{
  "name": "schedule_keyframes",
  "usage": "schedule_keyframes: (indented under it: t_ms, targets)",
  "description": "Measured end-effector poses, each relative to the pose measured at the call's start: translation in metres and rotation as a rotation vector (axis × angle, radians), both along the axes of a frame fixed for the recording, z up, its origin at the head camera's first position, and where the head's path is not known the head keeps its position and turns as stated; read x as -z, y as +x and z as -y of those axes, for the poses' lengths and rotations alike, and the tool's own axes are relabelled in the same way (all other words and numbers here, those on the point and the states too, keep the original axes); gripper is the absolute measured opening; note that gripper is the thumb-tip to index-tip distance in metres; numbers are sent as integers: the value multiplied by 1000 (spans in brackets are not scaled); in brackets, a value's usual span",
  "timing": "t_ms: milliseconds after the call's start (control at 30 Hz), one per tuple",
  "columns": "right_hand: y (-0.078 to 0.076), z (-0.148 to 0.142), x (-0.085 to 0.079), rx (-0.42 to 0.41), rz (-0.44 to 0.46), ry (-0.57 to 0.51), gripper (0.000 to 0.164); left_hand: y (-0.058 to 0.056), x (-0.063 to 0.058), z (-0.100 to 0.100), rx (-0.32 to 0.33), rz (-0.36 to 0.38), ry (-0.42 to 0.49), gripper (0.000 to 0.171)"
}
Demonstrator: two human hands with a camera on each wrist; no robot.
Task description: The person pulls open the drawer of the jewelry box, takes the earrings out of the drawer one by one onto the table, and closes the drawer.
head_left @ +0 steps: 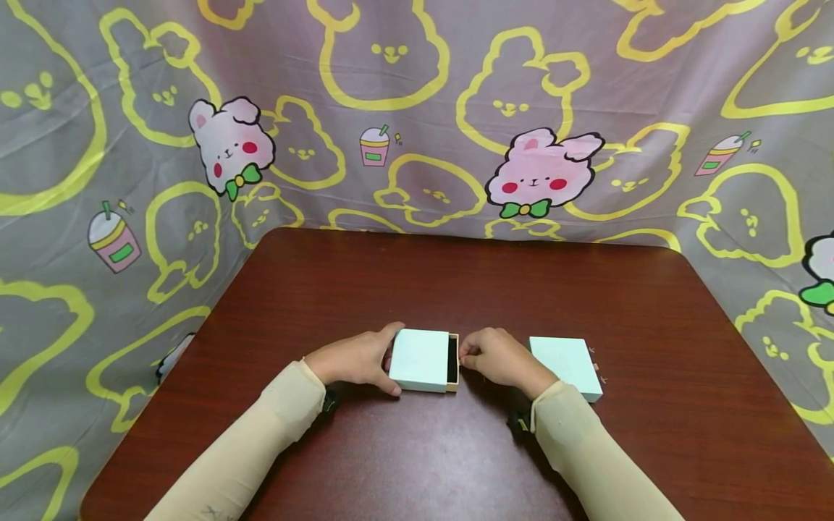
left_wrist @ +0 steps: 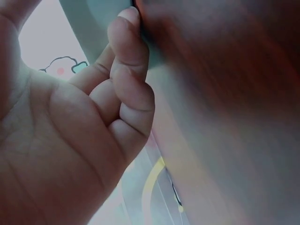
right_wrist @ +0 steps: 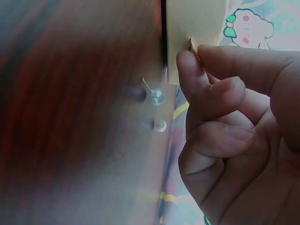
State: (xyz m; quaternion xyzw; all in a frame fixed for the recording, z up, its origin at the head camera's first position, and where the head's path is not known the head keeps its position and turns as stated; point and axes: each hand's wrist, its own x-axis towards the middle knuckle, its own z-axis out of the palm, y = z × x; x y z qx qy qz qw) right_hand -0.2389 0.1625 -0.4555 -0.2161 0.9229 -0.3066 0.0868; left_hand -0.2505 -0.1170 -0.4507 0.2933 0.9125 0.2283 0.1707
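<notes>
A pale mint drawer box [head_left: 420, 359] lies on the table, its inner drawer [head_left: 452, 376] slid partly out to the right and showing black inside. My left hand [head_left: 358, 358] grips the box's left end, thumb along the near side and fingers at the far side. Between thumb and forefinger, my right hand [head_left: 502, 354] pinches a small brown pull tab [right_wrist: 191, 45] on the drawer's pale front. Two pearl studs [right_wrist: 155, 96] sit on the tabletop close to that hand in the right wrist view; one has a visible pin.
A second mint box [head_left: 565, 365] lies right of my right hand, partly behind the wrist, with small pale marks by its right edge. The brown table [head_left: 469, 282] is bordered by a patterned cloth [head_left: 430, 130] at the back and sides.
</notes>
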Motion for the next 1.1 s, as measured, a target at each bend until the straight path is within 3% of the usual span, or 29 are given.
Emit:
schedule_keyframes:
  t_ms: [1100]
  targets:
    - [2,0,0,-29,-27,11,10,2,-1,-8,14,-15,-42,112]
